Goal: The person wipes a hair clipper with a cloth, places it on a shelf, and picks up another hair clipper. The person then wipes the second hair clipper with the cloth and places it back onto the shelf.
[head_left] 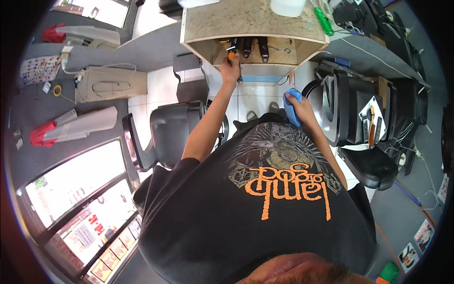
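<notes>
Up at the open shelf of the wooden cabinet (255,23), my left hand (230,71) has its fingers closed on a small black item with an orange part (231,55). I cannot make out its exact kind. Just right of it lie two dark, long-bodied tools (264,51), and farther right a pair of scissors (281,49). My right hand (302,109) is lower, in front of the cabinet, wrapped around a folded blue cloth (292,105) with the thumb on top.
Black salon chairs stand on the left (175,132) and right (338,109). A white container (287,6) and a green bottle (323,21) are on the cabinet top. A tray with combs and tools (372,124) rests at the right. Windows are at the lower left.
</notes>
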{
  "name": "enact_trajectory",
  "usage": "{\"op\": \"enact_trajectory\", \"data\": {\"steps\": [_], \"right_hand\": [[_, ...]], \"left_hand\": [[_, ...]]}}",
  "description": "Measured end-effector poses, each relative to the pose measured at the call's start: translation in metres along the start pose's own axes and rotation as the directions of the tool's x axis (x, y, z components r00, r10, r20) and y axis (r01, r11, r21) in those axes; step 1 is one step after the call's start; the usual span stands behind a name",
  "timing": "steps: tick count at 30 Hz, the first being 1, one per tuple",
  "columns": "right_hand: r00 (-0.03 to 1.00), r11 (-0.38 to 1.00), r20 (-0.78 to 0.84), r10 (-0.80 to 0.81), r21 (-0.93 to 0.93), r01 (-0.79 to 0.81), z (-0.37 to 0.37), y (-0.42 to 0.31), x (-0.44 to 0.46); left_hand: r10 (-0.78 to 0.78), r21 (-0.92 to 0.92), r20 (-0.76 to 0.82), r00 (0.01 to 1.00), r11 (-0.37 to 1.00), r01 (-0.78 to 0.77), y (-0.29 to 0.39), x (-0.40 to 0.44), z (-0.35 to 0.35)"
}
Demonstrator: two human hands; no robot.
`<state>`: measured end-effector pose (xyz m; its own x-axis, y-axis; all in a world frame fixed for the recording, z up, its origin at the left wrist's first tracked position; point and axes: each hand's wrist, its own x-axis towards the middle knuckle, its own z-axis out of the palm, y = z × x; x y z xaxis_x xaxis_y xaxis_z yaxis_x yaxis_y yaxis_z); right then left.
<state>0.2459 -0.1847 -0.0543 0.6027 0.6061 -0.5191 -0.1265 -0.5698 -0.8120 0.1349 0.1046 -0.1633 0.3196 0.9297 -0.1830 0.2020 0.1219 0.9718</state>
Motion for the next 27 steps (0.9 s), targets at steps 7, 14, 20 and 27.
{"op": "enact_trajectory", "data": {"steps": [7, 14, 20, 27], "right_hand": [[0.998, 0.971, 0.049, 0.036, 0.236, -0.046, -0.014, -0.014, 0.024], [1.0, 0.945, 0.005, -0.005, 0.326, 0.003, -0.041, 0.0, 0.028], [0.988, 0.909, -0.106, 0.111, 0.413, -0.058, -0.074, 0.014, 0.022], [0.986, 0.889, -0.116, 0.117, 0.454, -0.052, -0.093, 0.018, 0.021]], "left_hand": [[0.219, 0.308, 0.326, 0.92, 0.895, -0.322, 0.039, -0.044, 0.068], [0.165, 0.609, 0.372, 0.913, 0.699, -0.375, 0.047, 0.007, 0.138], [-0.012, 0.765, 0.42, 0.907, 0.542, -0.347, 0.035, 0.049, 0.162], [0.055, 0.817, 0.427, 0.903, 0.404, -0.411, 0.034, 0.053, 0.17]]}}
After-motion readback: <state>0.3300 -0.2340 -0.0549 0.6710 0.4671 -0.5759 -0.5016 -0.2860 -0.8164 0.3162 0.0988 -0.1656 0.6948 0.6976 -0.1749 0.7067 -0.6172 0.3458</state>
